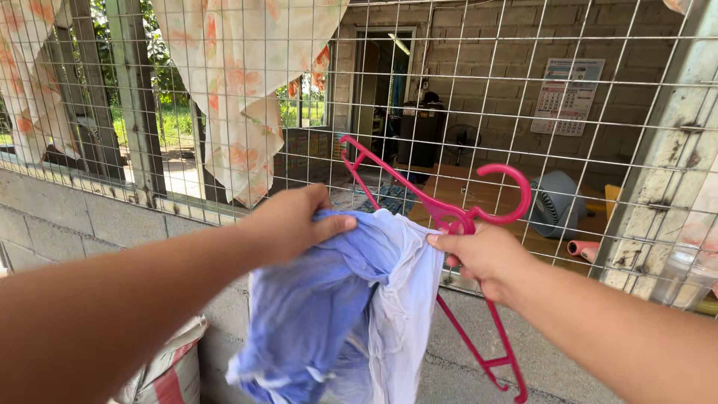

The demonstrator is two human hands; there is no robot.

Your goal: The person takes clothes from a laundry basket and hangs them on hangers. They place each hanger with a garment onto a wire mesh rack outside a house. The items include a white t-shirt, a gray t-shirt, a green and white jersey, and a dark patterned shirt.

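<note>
2 hands meet at the middle of the view over 1 garment and 1 hanger. The left hand [288, 222] is closed in a pinch on the top edge of the blue and white garment [351, 307], thumb over the cloth and fingers behind it. The right hand [485, 258] is closed around the neck of the pink plastic hanger [449, 217], just below its hook, and its fingertips also touch the white part of the cloth.

As far as progress goes, the garment looks only partly dressed onto the hanger: the cloth is bunched and hangs in loose folds low between the arms, 1 hanger shoulder pokes out bare to the upper left, and the other runs down to the lower right, also bare. I judge that spreading the cloth over both shoulders is left to do, and the hook rests on nothing yet.

Beyond stands 1 wire mesh fence [523, 90], with 1 pale orange-patterned cloth [239, 67] draped on its far left part. Lower left sits 1 sack [168, 374] against the block wall.
</note>
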